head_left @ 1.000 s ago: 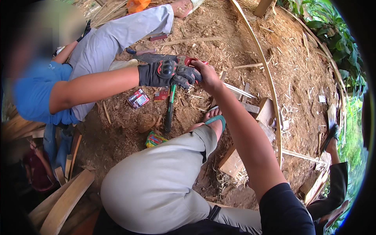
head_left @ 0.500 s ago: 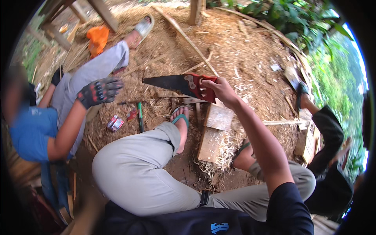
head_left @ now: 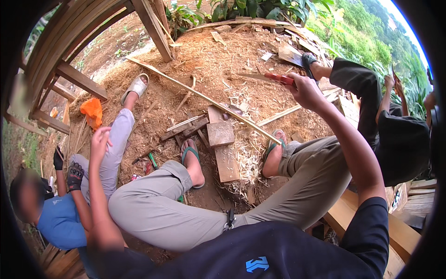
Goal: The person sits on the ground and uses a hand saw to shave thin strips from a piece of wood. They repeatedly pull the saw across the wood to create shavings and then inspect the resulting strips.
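Outdoors, the brown earth ground is thickly strewn with sawdust and pale shavings. At its far left corner stands a dark wooden frame with legs and crossbars. Loose boards line the far edge, broad-leaved plants just behind them. Beyond the far right corner lies green hillside under bright sky. Planks lie along the right edge. Soft daylight covers everything.

Behind our bare left hand and right hand we wear a dark short-sleeved shirt, blue chest emblem; between them, grey-beige trousers, black strap, green-strapped flip-flops.
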Demonstrator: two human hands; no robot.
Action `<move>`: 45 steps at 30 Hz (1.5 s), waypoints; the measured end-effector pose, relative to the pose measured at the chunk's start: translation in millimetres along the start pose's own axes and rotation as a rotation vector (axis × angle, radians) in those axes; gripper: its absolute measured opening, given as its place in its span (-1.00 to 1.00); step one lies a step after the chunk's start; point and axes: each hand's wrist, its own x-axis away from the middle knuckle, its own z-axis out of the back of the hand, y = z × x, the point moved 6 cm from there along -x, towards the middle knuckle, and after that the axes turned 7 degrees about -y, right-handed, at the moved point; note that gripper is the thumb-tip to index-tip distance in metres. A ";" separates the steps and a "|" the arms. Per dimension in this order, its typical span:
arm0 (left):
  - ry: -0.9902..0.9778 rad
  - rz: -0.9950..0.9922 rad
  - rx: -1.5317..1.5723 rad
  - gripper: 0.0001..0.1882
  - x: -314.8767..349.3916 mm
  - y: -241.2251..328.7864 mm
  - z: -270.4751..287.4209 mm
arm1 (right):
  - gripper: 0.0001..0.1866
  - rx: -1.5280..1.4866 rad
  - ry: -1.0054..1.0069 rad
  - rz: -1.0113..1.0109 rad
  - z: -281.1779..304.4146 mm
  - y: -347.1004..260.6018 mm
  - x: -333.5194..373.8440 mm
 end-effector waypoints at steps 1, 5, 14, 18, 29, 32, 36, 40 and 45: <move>-0.092 0.026 -0.063 -0.75 -15.4 28.6 -10.1 | -0.81 -0.004 -0.038 -0.047 -5.7 14.0 6.7; -0.219 0.014 -0.298 -0.75 -72.1 116.8 -45.7 | -0.84 -0.036 -0.126 -0.082 -12.7 31.9 9.1; -0.298 -0.210 -0.199 -0.76 -163.2 170.8 -208.9 | -0.65 -0.140 -0.137 -0.246 5.4 31.1 -15.1; -0.465 -0.024 -0.164 -0.73 -185.2 142.8 -304.7 | -0.58 -0.211 -0.263 -0.383 -15.6 66.9 -27.9; -0.348 0.208 0.060 -0.53 -248.7 1.5 -411.4 | -0.75 -0.051 -0.333 -0.221 -2.9 21.9 -34.3; -0.228 0.428 0.400 -0.50 -265.8 -33.2 -406.3 | -0.79 0.016 -0.407 -0.179 -6.9 17.0 -38.2; -0.142 0.478 0.372 -0.53 -265.1 -57.8 -419.2 | -0.80 -0.042 -0.561 -0.184 -21.9 22.9 -38.1; -0.207 0.531 0.479 -0.53 -260.4 -76.3 -438.9 | -0.74 -0.039 -0.750 -0.102 -32.9 12.1 -36.2; -0.172 0.521 0.612 -0.60 -271.5 -84.3 -456.1 | -0.67 -0.005 -0.850 -0.156 -38.4 -1.1 -33.0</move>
